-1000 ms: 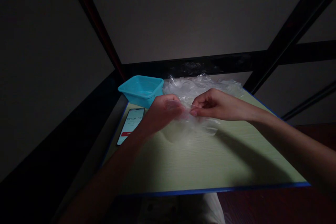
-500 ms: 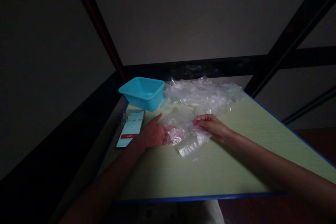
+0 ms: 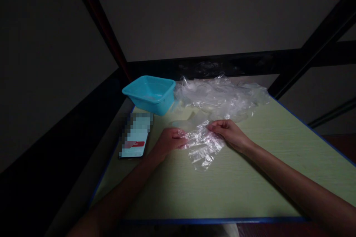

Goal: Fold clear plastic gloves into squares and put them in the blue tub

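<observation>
Over the middle of the table [image 3: 250, 189], your right hand [image 3: 229, 134] pinches the upper right part of a clear plastic film [image 3: 204, 150] between thumb and fingers. Your left hand [image 3: 170, 141] meets the film's left side, fingers bent, some tips seen through the plastic; whether they grip it, cannot tell. Film is wrinkled and glossy, spread between your hands, its loose end pointing toward you; contact with the tabletop unclear. Just beyond it lies a crumpled heap of clear plastic [image 3: 222, 96], along the far side. Left of the heap stands a turquoise tub [image 3: 155, 105], upright. Phone [image 3: 132, 151] lies face up near your left forearm, screen lit, partly pixelated, red button visible. Blue edging [image 3: 200, 221] borders the pale green tabletop.
</observation>
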The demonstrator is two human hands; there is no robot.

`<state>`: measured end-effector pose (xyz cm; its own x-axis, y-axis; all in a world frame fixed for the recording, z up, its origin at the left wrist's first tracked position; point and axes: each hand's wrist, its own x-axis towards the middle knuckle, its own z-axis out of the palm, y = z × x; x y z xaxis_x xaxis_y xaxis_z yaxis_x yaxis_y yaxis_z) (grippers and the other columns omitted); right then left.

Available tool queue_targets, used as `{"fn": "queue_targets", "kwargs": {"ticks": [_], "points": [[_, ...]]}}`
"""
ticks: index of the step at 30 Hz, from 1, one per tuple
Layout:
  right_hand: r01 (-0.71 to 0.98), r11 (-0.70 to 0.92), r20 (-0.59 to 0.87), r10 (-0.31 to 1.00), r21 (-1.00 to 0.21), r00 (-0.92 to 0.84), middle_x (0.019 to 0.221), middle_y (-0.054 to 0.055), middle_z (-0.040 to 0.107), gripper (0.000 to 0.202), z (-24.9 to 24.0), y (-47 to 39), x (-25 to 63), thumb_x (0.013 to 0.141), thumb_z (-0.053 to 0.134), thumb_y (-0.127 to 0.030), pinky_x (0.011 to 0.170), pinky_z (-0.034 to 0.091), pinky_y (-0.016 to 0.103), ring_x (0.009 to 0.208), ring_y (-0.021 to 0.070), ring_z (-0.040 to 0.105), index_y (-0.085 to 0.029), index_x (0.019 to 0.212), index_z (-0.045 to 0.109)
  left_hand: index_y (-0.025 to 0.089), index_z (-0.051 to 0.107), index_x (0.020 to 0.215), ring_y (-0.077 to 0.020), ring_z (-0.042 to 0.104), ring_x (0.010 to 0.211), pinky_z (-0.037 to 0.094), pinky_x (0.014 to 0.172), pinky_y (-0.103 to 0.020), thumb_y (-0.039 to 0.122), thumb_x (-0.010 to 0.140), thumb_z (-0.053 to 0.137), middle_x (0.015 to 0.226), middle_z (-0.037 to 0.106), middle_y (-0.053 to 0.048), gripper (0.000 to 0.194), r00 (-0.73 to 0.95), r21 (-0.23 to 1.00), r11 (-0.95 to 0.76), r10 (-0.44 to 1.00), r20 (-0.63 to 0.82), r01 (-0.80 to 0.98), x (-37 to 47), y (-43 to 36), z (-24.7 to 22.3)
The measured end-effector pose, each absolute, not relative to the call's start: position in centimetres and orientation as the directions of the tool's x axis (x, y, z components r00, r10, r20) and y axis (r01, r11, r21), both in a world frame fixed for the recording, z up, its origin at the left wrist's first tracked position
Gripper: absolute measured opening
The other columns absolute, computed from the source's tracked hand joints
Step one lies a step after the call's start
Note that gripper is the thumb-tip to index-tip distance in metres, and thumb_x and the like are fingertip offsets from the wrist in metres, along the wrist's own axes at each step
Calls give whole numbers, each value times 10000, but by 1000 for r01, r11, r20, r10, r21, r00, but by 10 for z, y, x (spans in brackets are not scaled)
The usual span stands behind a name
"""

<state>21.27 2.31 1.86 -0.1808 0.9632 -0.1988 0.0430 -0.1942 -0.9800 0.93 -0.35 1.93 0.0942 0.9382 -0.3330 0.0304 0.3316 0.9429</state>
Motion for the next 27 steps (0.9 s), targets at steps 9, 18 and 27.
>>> {"fn": "queue_targets", "kwargs": {"ticks": [9,18,27], "points": [[80,-163,-176,960,-983,-219,477,-20,565,222,18,29,221,550,730,-374,432,275,236,423,66,391,-163,551,663,129,611,595,-99,541,431,393,435,-192,131,464,699,494,610,27,159,42,955,287,956,-290,72,12,-3,18],[186,-96,-151,939,-978,-310,426,-56,504,272,25,30,227,548,757,-410,392,262,207,390,46,369,-165,535,641,148,604,557,-119,567,455,415,450,-206,140,461,676,486,615,23,119,-14,974,206,978,-206,96,8,-3,19],[96,-193,-214,914,-977,-344,549,-14,634,221,22,30,229,533,772,-383,486,438,225,469,75,514,-182,595,705,158,645,584,-148,617,545,480,565,-242,178,519,675,546,653,13,75,-27,986,124,992,-122,115,4,0,14]]}}
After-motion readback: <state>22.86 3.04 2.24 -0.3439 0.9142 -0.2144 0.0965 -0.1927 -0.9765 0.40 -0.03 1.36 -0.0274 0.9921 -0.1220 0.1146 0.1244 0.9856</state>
